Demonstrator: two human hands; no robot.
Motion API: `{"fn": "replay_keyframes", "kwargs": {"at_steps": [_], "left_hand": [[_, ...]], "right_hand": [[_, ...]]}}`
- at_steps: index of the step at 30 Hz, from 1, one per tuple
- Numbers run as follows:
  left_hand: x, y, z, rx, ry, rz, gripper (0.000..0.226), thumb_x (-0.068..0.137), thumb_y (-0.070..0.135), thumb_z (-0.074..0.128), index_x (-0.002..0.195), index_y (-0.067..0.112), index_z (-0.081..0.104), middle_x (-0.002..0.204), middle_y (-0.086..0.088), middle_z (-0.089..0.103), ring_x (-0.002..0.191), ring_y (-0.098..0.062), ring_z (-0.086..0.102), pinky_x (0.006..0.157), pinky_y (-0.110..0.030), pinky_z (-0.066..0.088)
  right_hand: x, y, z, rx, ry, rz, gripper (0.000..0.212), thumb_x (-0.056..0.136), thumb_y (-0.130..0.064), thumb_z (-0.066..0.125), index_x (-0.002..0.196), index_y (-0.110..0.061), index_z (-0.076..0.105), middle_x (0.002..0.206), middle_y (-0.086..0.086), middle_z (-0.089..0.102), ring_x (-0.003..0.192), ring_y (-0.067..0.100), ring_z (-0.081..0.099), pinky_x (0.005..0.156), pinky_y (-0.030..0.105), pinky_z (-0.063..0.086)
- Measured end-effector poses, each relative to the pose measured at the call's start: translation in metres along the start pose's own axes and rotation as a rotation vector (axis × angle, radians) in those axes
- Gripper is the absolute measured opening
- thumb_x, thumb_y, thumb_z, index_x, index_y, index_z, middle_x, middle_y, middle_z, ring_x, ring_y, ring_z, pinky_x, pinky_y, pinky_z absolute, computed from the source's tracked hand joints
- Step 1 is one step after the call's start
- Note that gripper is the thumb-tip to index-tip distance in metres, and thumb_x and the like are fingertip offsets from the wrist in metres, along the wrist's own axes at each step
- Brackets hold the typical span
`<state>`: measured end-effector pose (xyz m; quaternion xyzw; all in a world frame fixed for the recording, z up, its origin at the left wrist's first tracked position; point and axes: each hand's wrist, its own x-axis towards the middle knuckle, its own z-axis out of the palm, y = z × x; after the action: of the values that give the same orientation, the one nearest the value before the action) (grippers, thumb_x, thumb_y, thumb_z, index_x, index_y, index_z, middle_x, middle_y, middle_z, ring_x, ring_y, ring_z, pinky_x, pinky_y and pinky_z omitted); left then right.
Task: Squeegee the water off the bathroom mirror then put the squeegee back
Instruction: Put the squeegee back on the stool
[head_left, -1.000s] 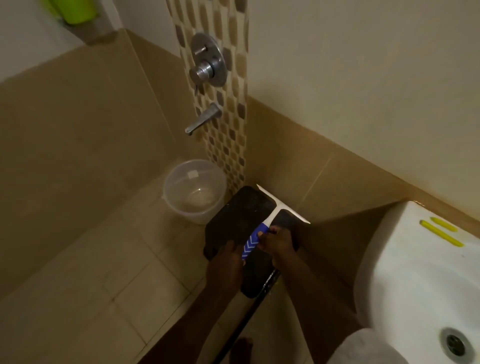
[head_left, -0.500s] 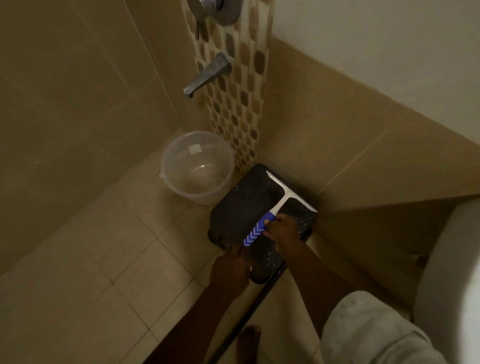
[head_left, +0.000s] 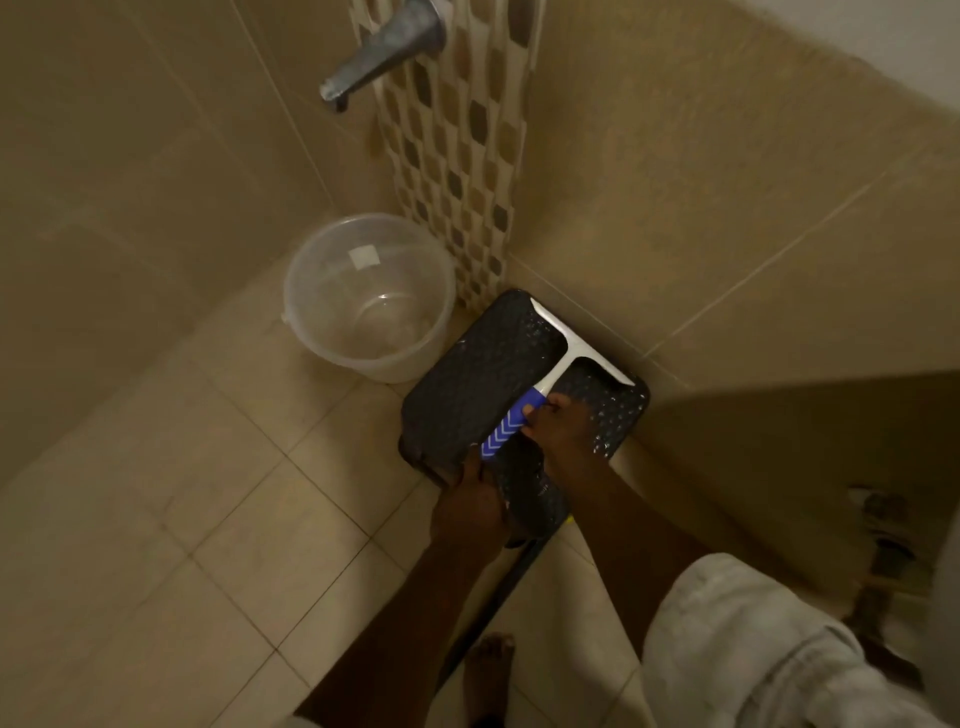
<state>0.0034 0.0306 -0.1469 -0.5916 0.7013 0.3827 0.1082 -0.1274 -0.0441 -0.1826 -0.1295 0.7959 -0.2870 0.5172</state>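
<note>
**Squeegee held over the black stool in the bathroom corner**

The beige tiled floor (head_left: 218, 519) fills the left and lower part of the view, meeting tan wall tiles (head_left: 701, 182) that run from 9 o'clock round to 3 o'clock. A strip of brown-and-cream mosaic tile (head_left: 457, 156) runs down the corner at 12 o'clock, with a grey metal spout (head_left: 379, 47) jutting out beside it at the top edge.

At 5 o'clock a white towelling sleeve (head_left: 753, 649) covers the person's right upper arm. A clear, round plastic bucket (head_left: 371, 296) stands on the floor at about 11 o'clock from centre, just beside the mosaic strip.

Just right of centre a black, textured plastic stool (head_left: 483, 374) sits in the corner against the wall, near the bucket. Over its top lies the squeegee (head_left: 550, 374), a white T-shaped tool with a blue, chevron-marked grip; its blade runs along the stool's far edge at 1 o'clock and its handle points back toward 7 o'clock.

The right hand (head_left: 563, 426) has its fingers curled round the blue grip. The left hand (head_left: 467, 504) grips the near edge of the stool at 6 o'clock, fingers hooked over the rim. A bare foot (head_left: 491, 670) shows at the bottom edge, beside a thin dark rod (head_left: 498, 603) slanting down from the stool.
</note>
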Motion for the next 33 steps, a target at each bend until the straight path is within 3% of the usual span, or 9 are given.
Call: {"fn": "replay_keyframes", "kwargs": {"at_steps": [4,7,10,14,20,24,29,33], "left_hand": [[0.008,-0.007,0.009,0.046,0.031,0.002,0.071,0.09,0.026,0.055,0.15,0.02,0.016,0.159,-0.009,0.004,0.129,-0.03,0.042,0.099,-0.041,0.046],[0.011,-0.01,0.015,0.041,-0.002,-0.009,0.076,0.088,0.026,0.059,0.15,0.02,0.016,0.159,-0.009,0.005,0.135,-0.03,0.034,0.102,-0.042,0.044],[0.012,-0.013,0.019,0.042,0.004,-0.014,0.081,0.085,0.027,0.063,0.15,0.021,0.015,0.159,-0.008,0.003,0.139,-0.031,0.027,0.105,-0.043,0.042],[0.014,-0.015,0.024,0.072,0.012,-0.022,0.08,0.086,0.028,0.061,0.15,0.021,0.015,0.16,-0.009,0.003,0.141,-0.032,0.024,0.108,-0.044,0.038],[0.012,-0.02,0.025,0.177,-0.021,0.001,0.079,0.086,0.033,0.06,0.15,0.022,0.014,0.16,-0.011,-0.001,0.137,-0.03,0.031,0.107,-0.042,0.039],[0.014,-0.018,0.021,0.198,-0.052,-0.009,0.078,0.088,0.03,0.057,0.15,0.022,0.011,0.16,-0.011,-0.002,0.14,-0.031,0.026,0.112,-0.045,0.032],[0.015,-0.016,0.017,0.201,-0.091,-0.015,0.075,0.091,0.033,0.053,0.151,0.023,0.009,0.16,-0.009,-0.005,0.145,-0.03,0.016,0.114,-0.048,0.024],[0.016,-0.017,0.012,0.152,-0.089,-0.024,0.072,0.091,0.035,0.052,0.151,0.024,0.014,0.16,-0.009,-0.002,0.141,-0.031,0.025,0.111,-0.048,0.034]], "right_hand": [[0.011,0.008,0.01,-0.072,0.002,-0.033,0.038,0.083,-0.01,0.067,0.119,-0.011,0.058,0.115,0.009,0.062,0.089,0.015,0.056,0.077,0.029,0.053],[0.017,0.015,0.013,-0.191,0.014,-0.075,0.032,0.084,-0.015,0.067,0.115,-0.013,0.059,0.106,0.005,0.062,0.084,0.011,0.054,0.07,0.024,0.049],[0.021,0.019,0.015,-0.234,0.031,-0.104,0.031,0.084,-0.016,0.067,0.113,-0.013,0.06,0.113,0.008,0.064,0.099,0.018,0.06,0.084,0.03,0.05],[0.025,0.02,0.016,-0.288,0.035,-0.127,0.029,0.083,-0.016,0.068,0.111,-0.012,0.06,0.112,0.008,0.064,0.091,0.012,0.054,0.078,0.027,0.043],[0.026,0.02,0.019,-0.28,0.013,-0.065,0.026,0.084,-0.016,0.067,0.109,-0.011,0.062,0.113,0.012,0.065,0.102,0.022,0.062,0.092,0.041,0.053],[0.022,0.016,0.016,-0.368,0.011,-0.103,0.029,0.087,-0.024,0.064,0.111,-0.008,0.06,0.114,0.013,0.064,0.103,0.024,0.063,0.094,0.038,0.051],[0.014,0.024,0.002,-0.541,0.06,-0.222,0.024,0.09,-0.027,0.059,0.108,-0.011,0.062,0.11,0.009,0.065,0.095,0.016,0.059,0.081,0.027,0.044],[-0.001,0.035,-0.014,-0.623,0.056,-0.331,0.021,0.09,-0.026,0.055,0.107,-0.014,0.061,0.105,0.006,0.064,0.088,0.013,0.055,0.077,0.025,0.04]]}}
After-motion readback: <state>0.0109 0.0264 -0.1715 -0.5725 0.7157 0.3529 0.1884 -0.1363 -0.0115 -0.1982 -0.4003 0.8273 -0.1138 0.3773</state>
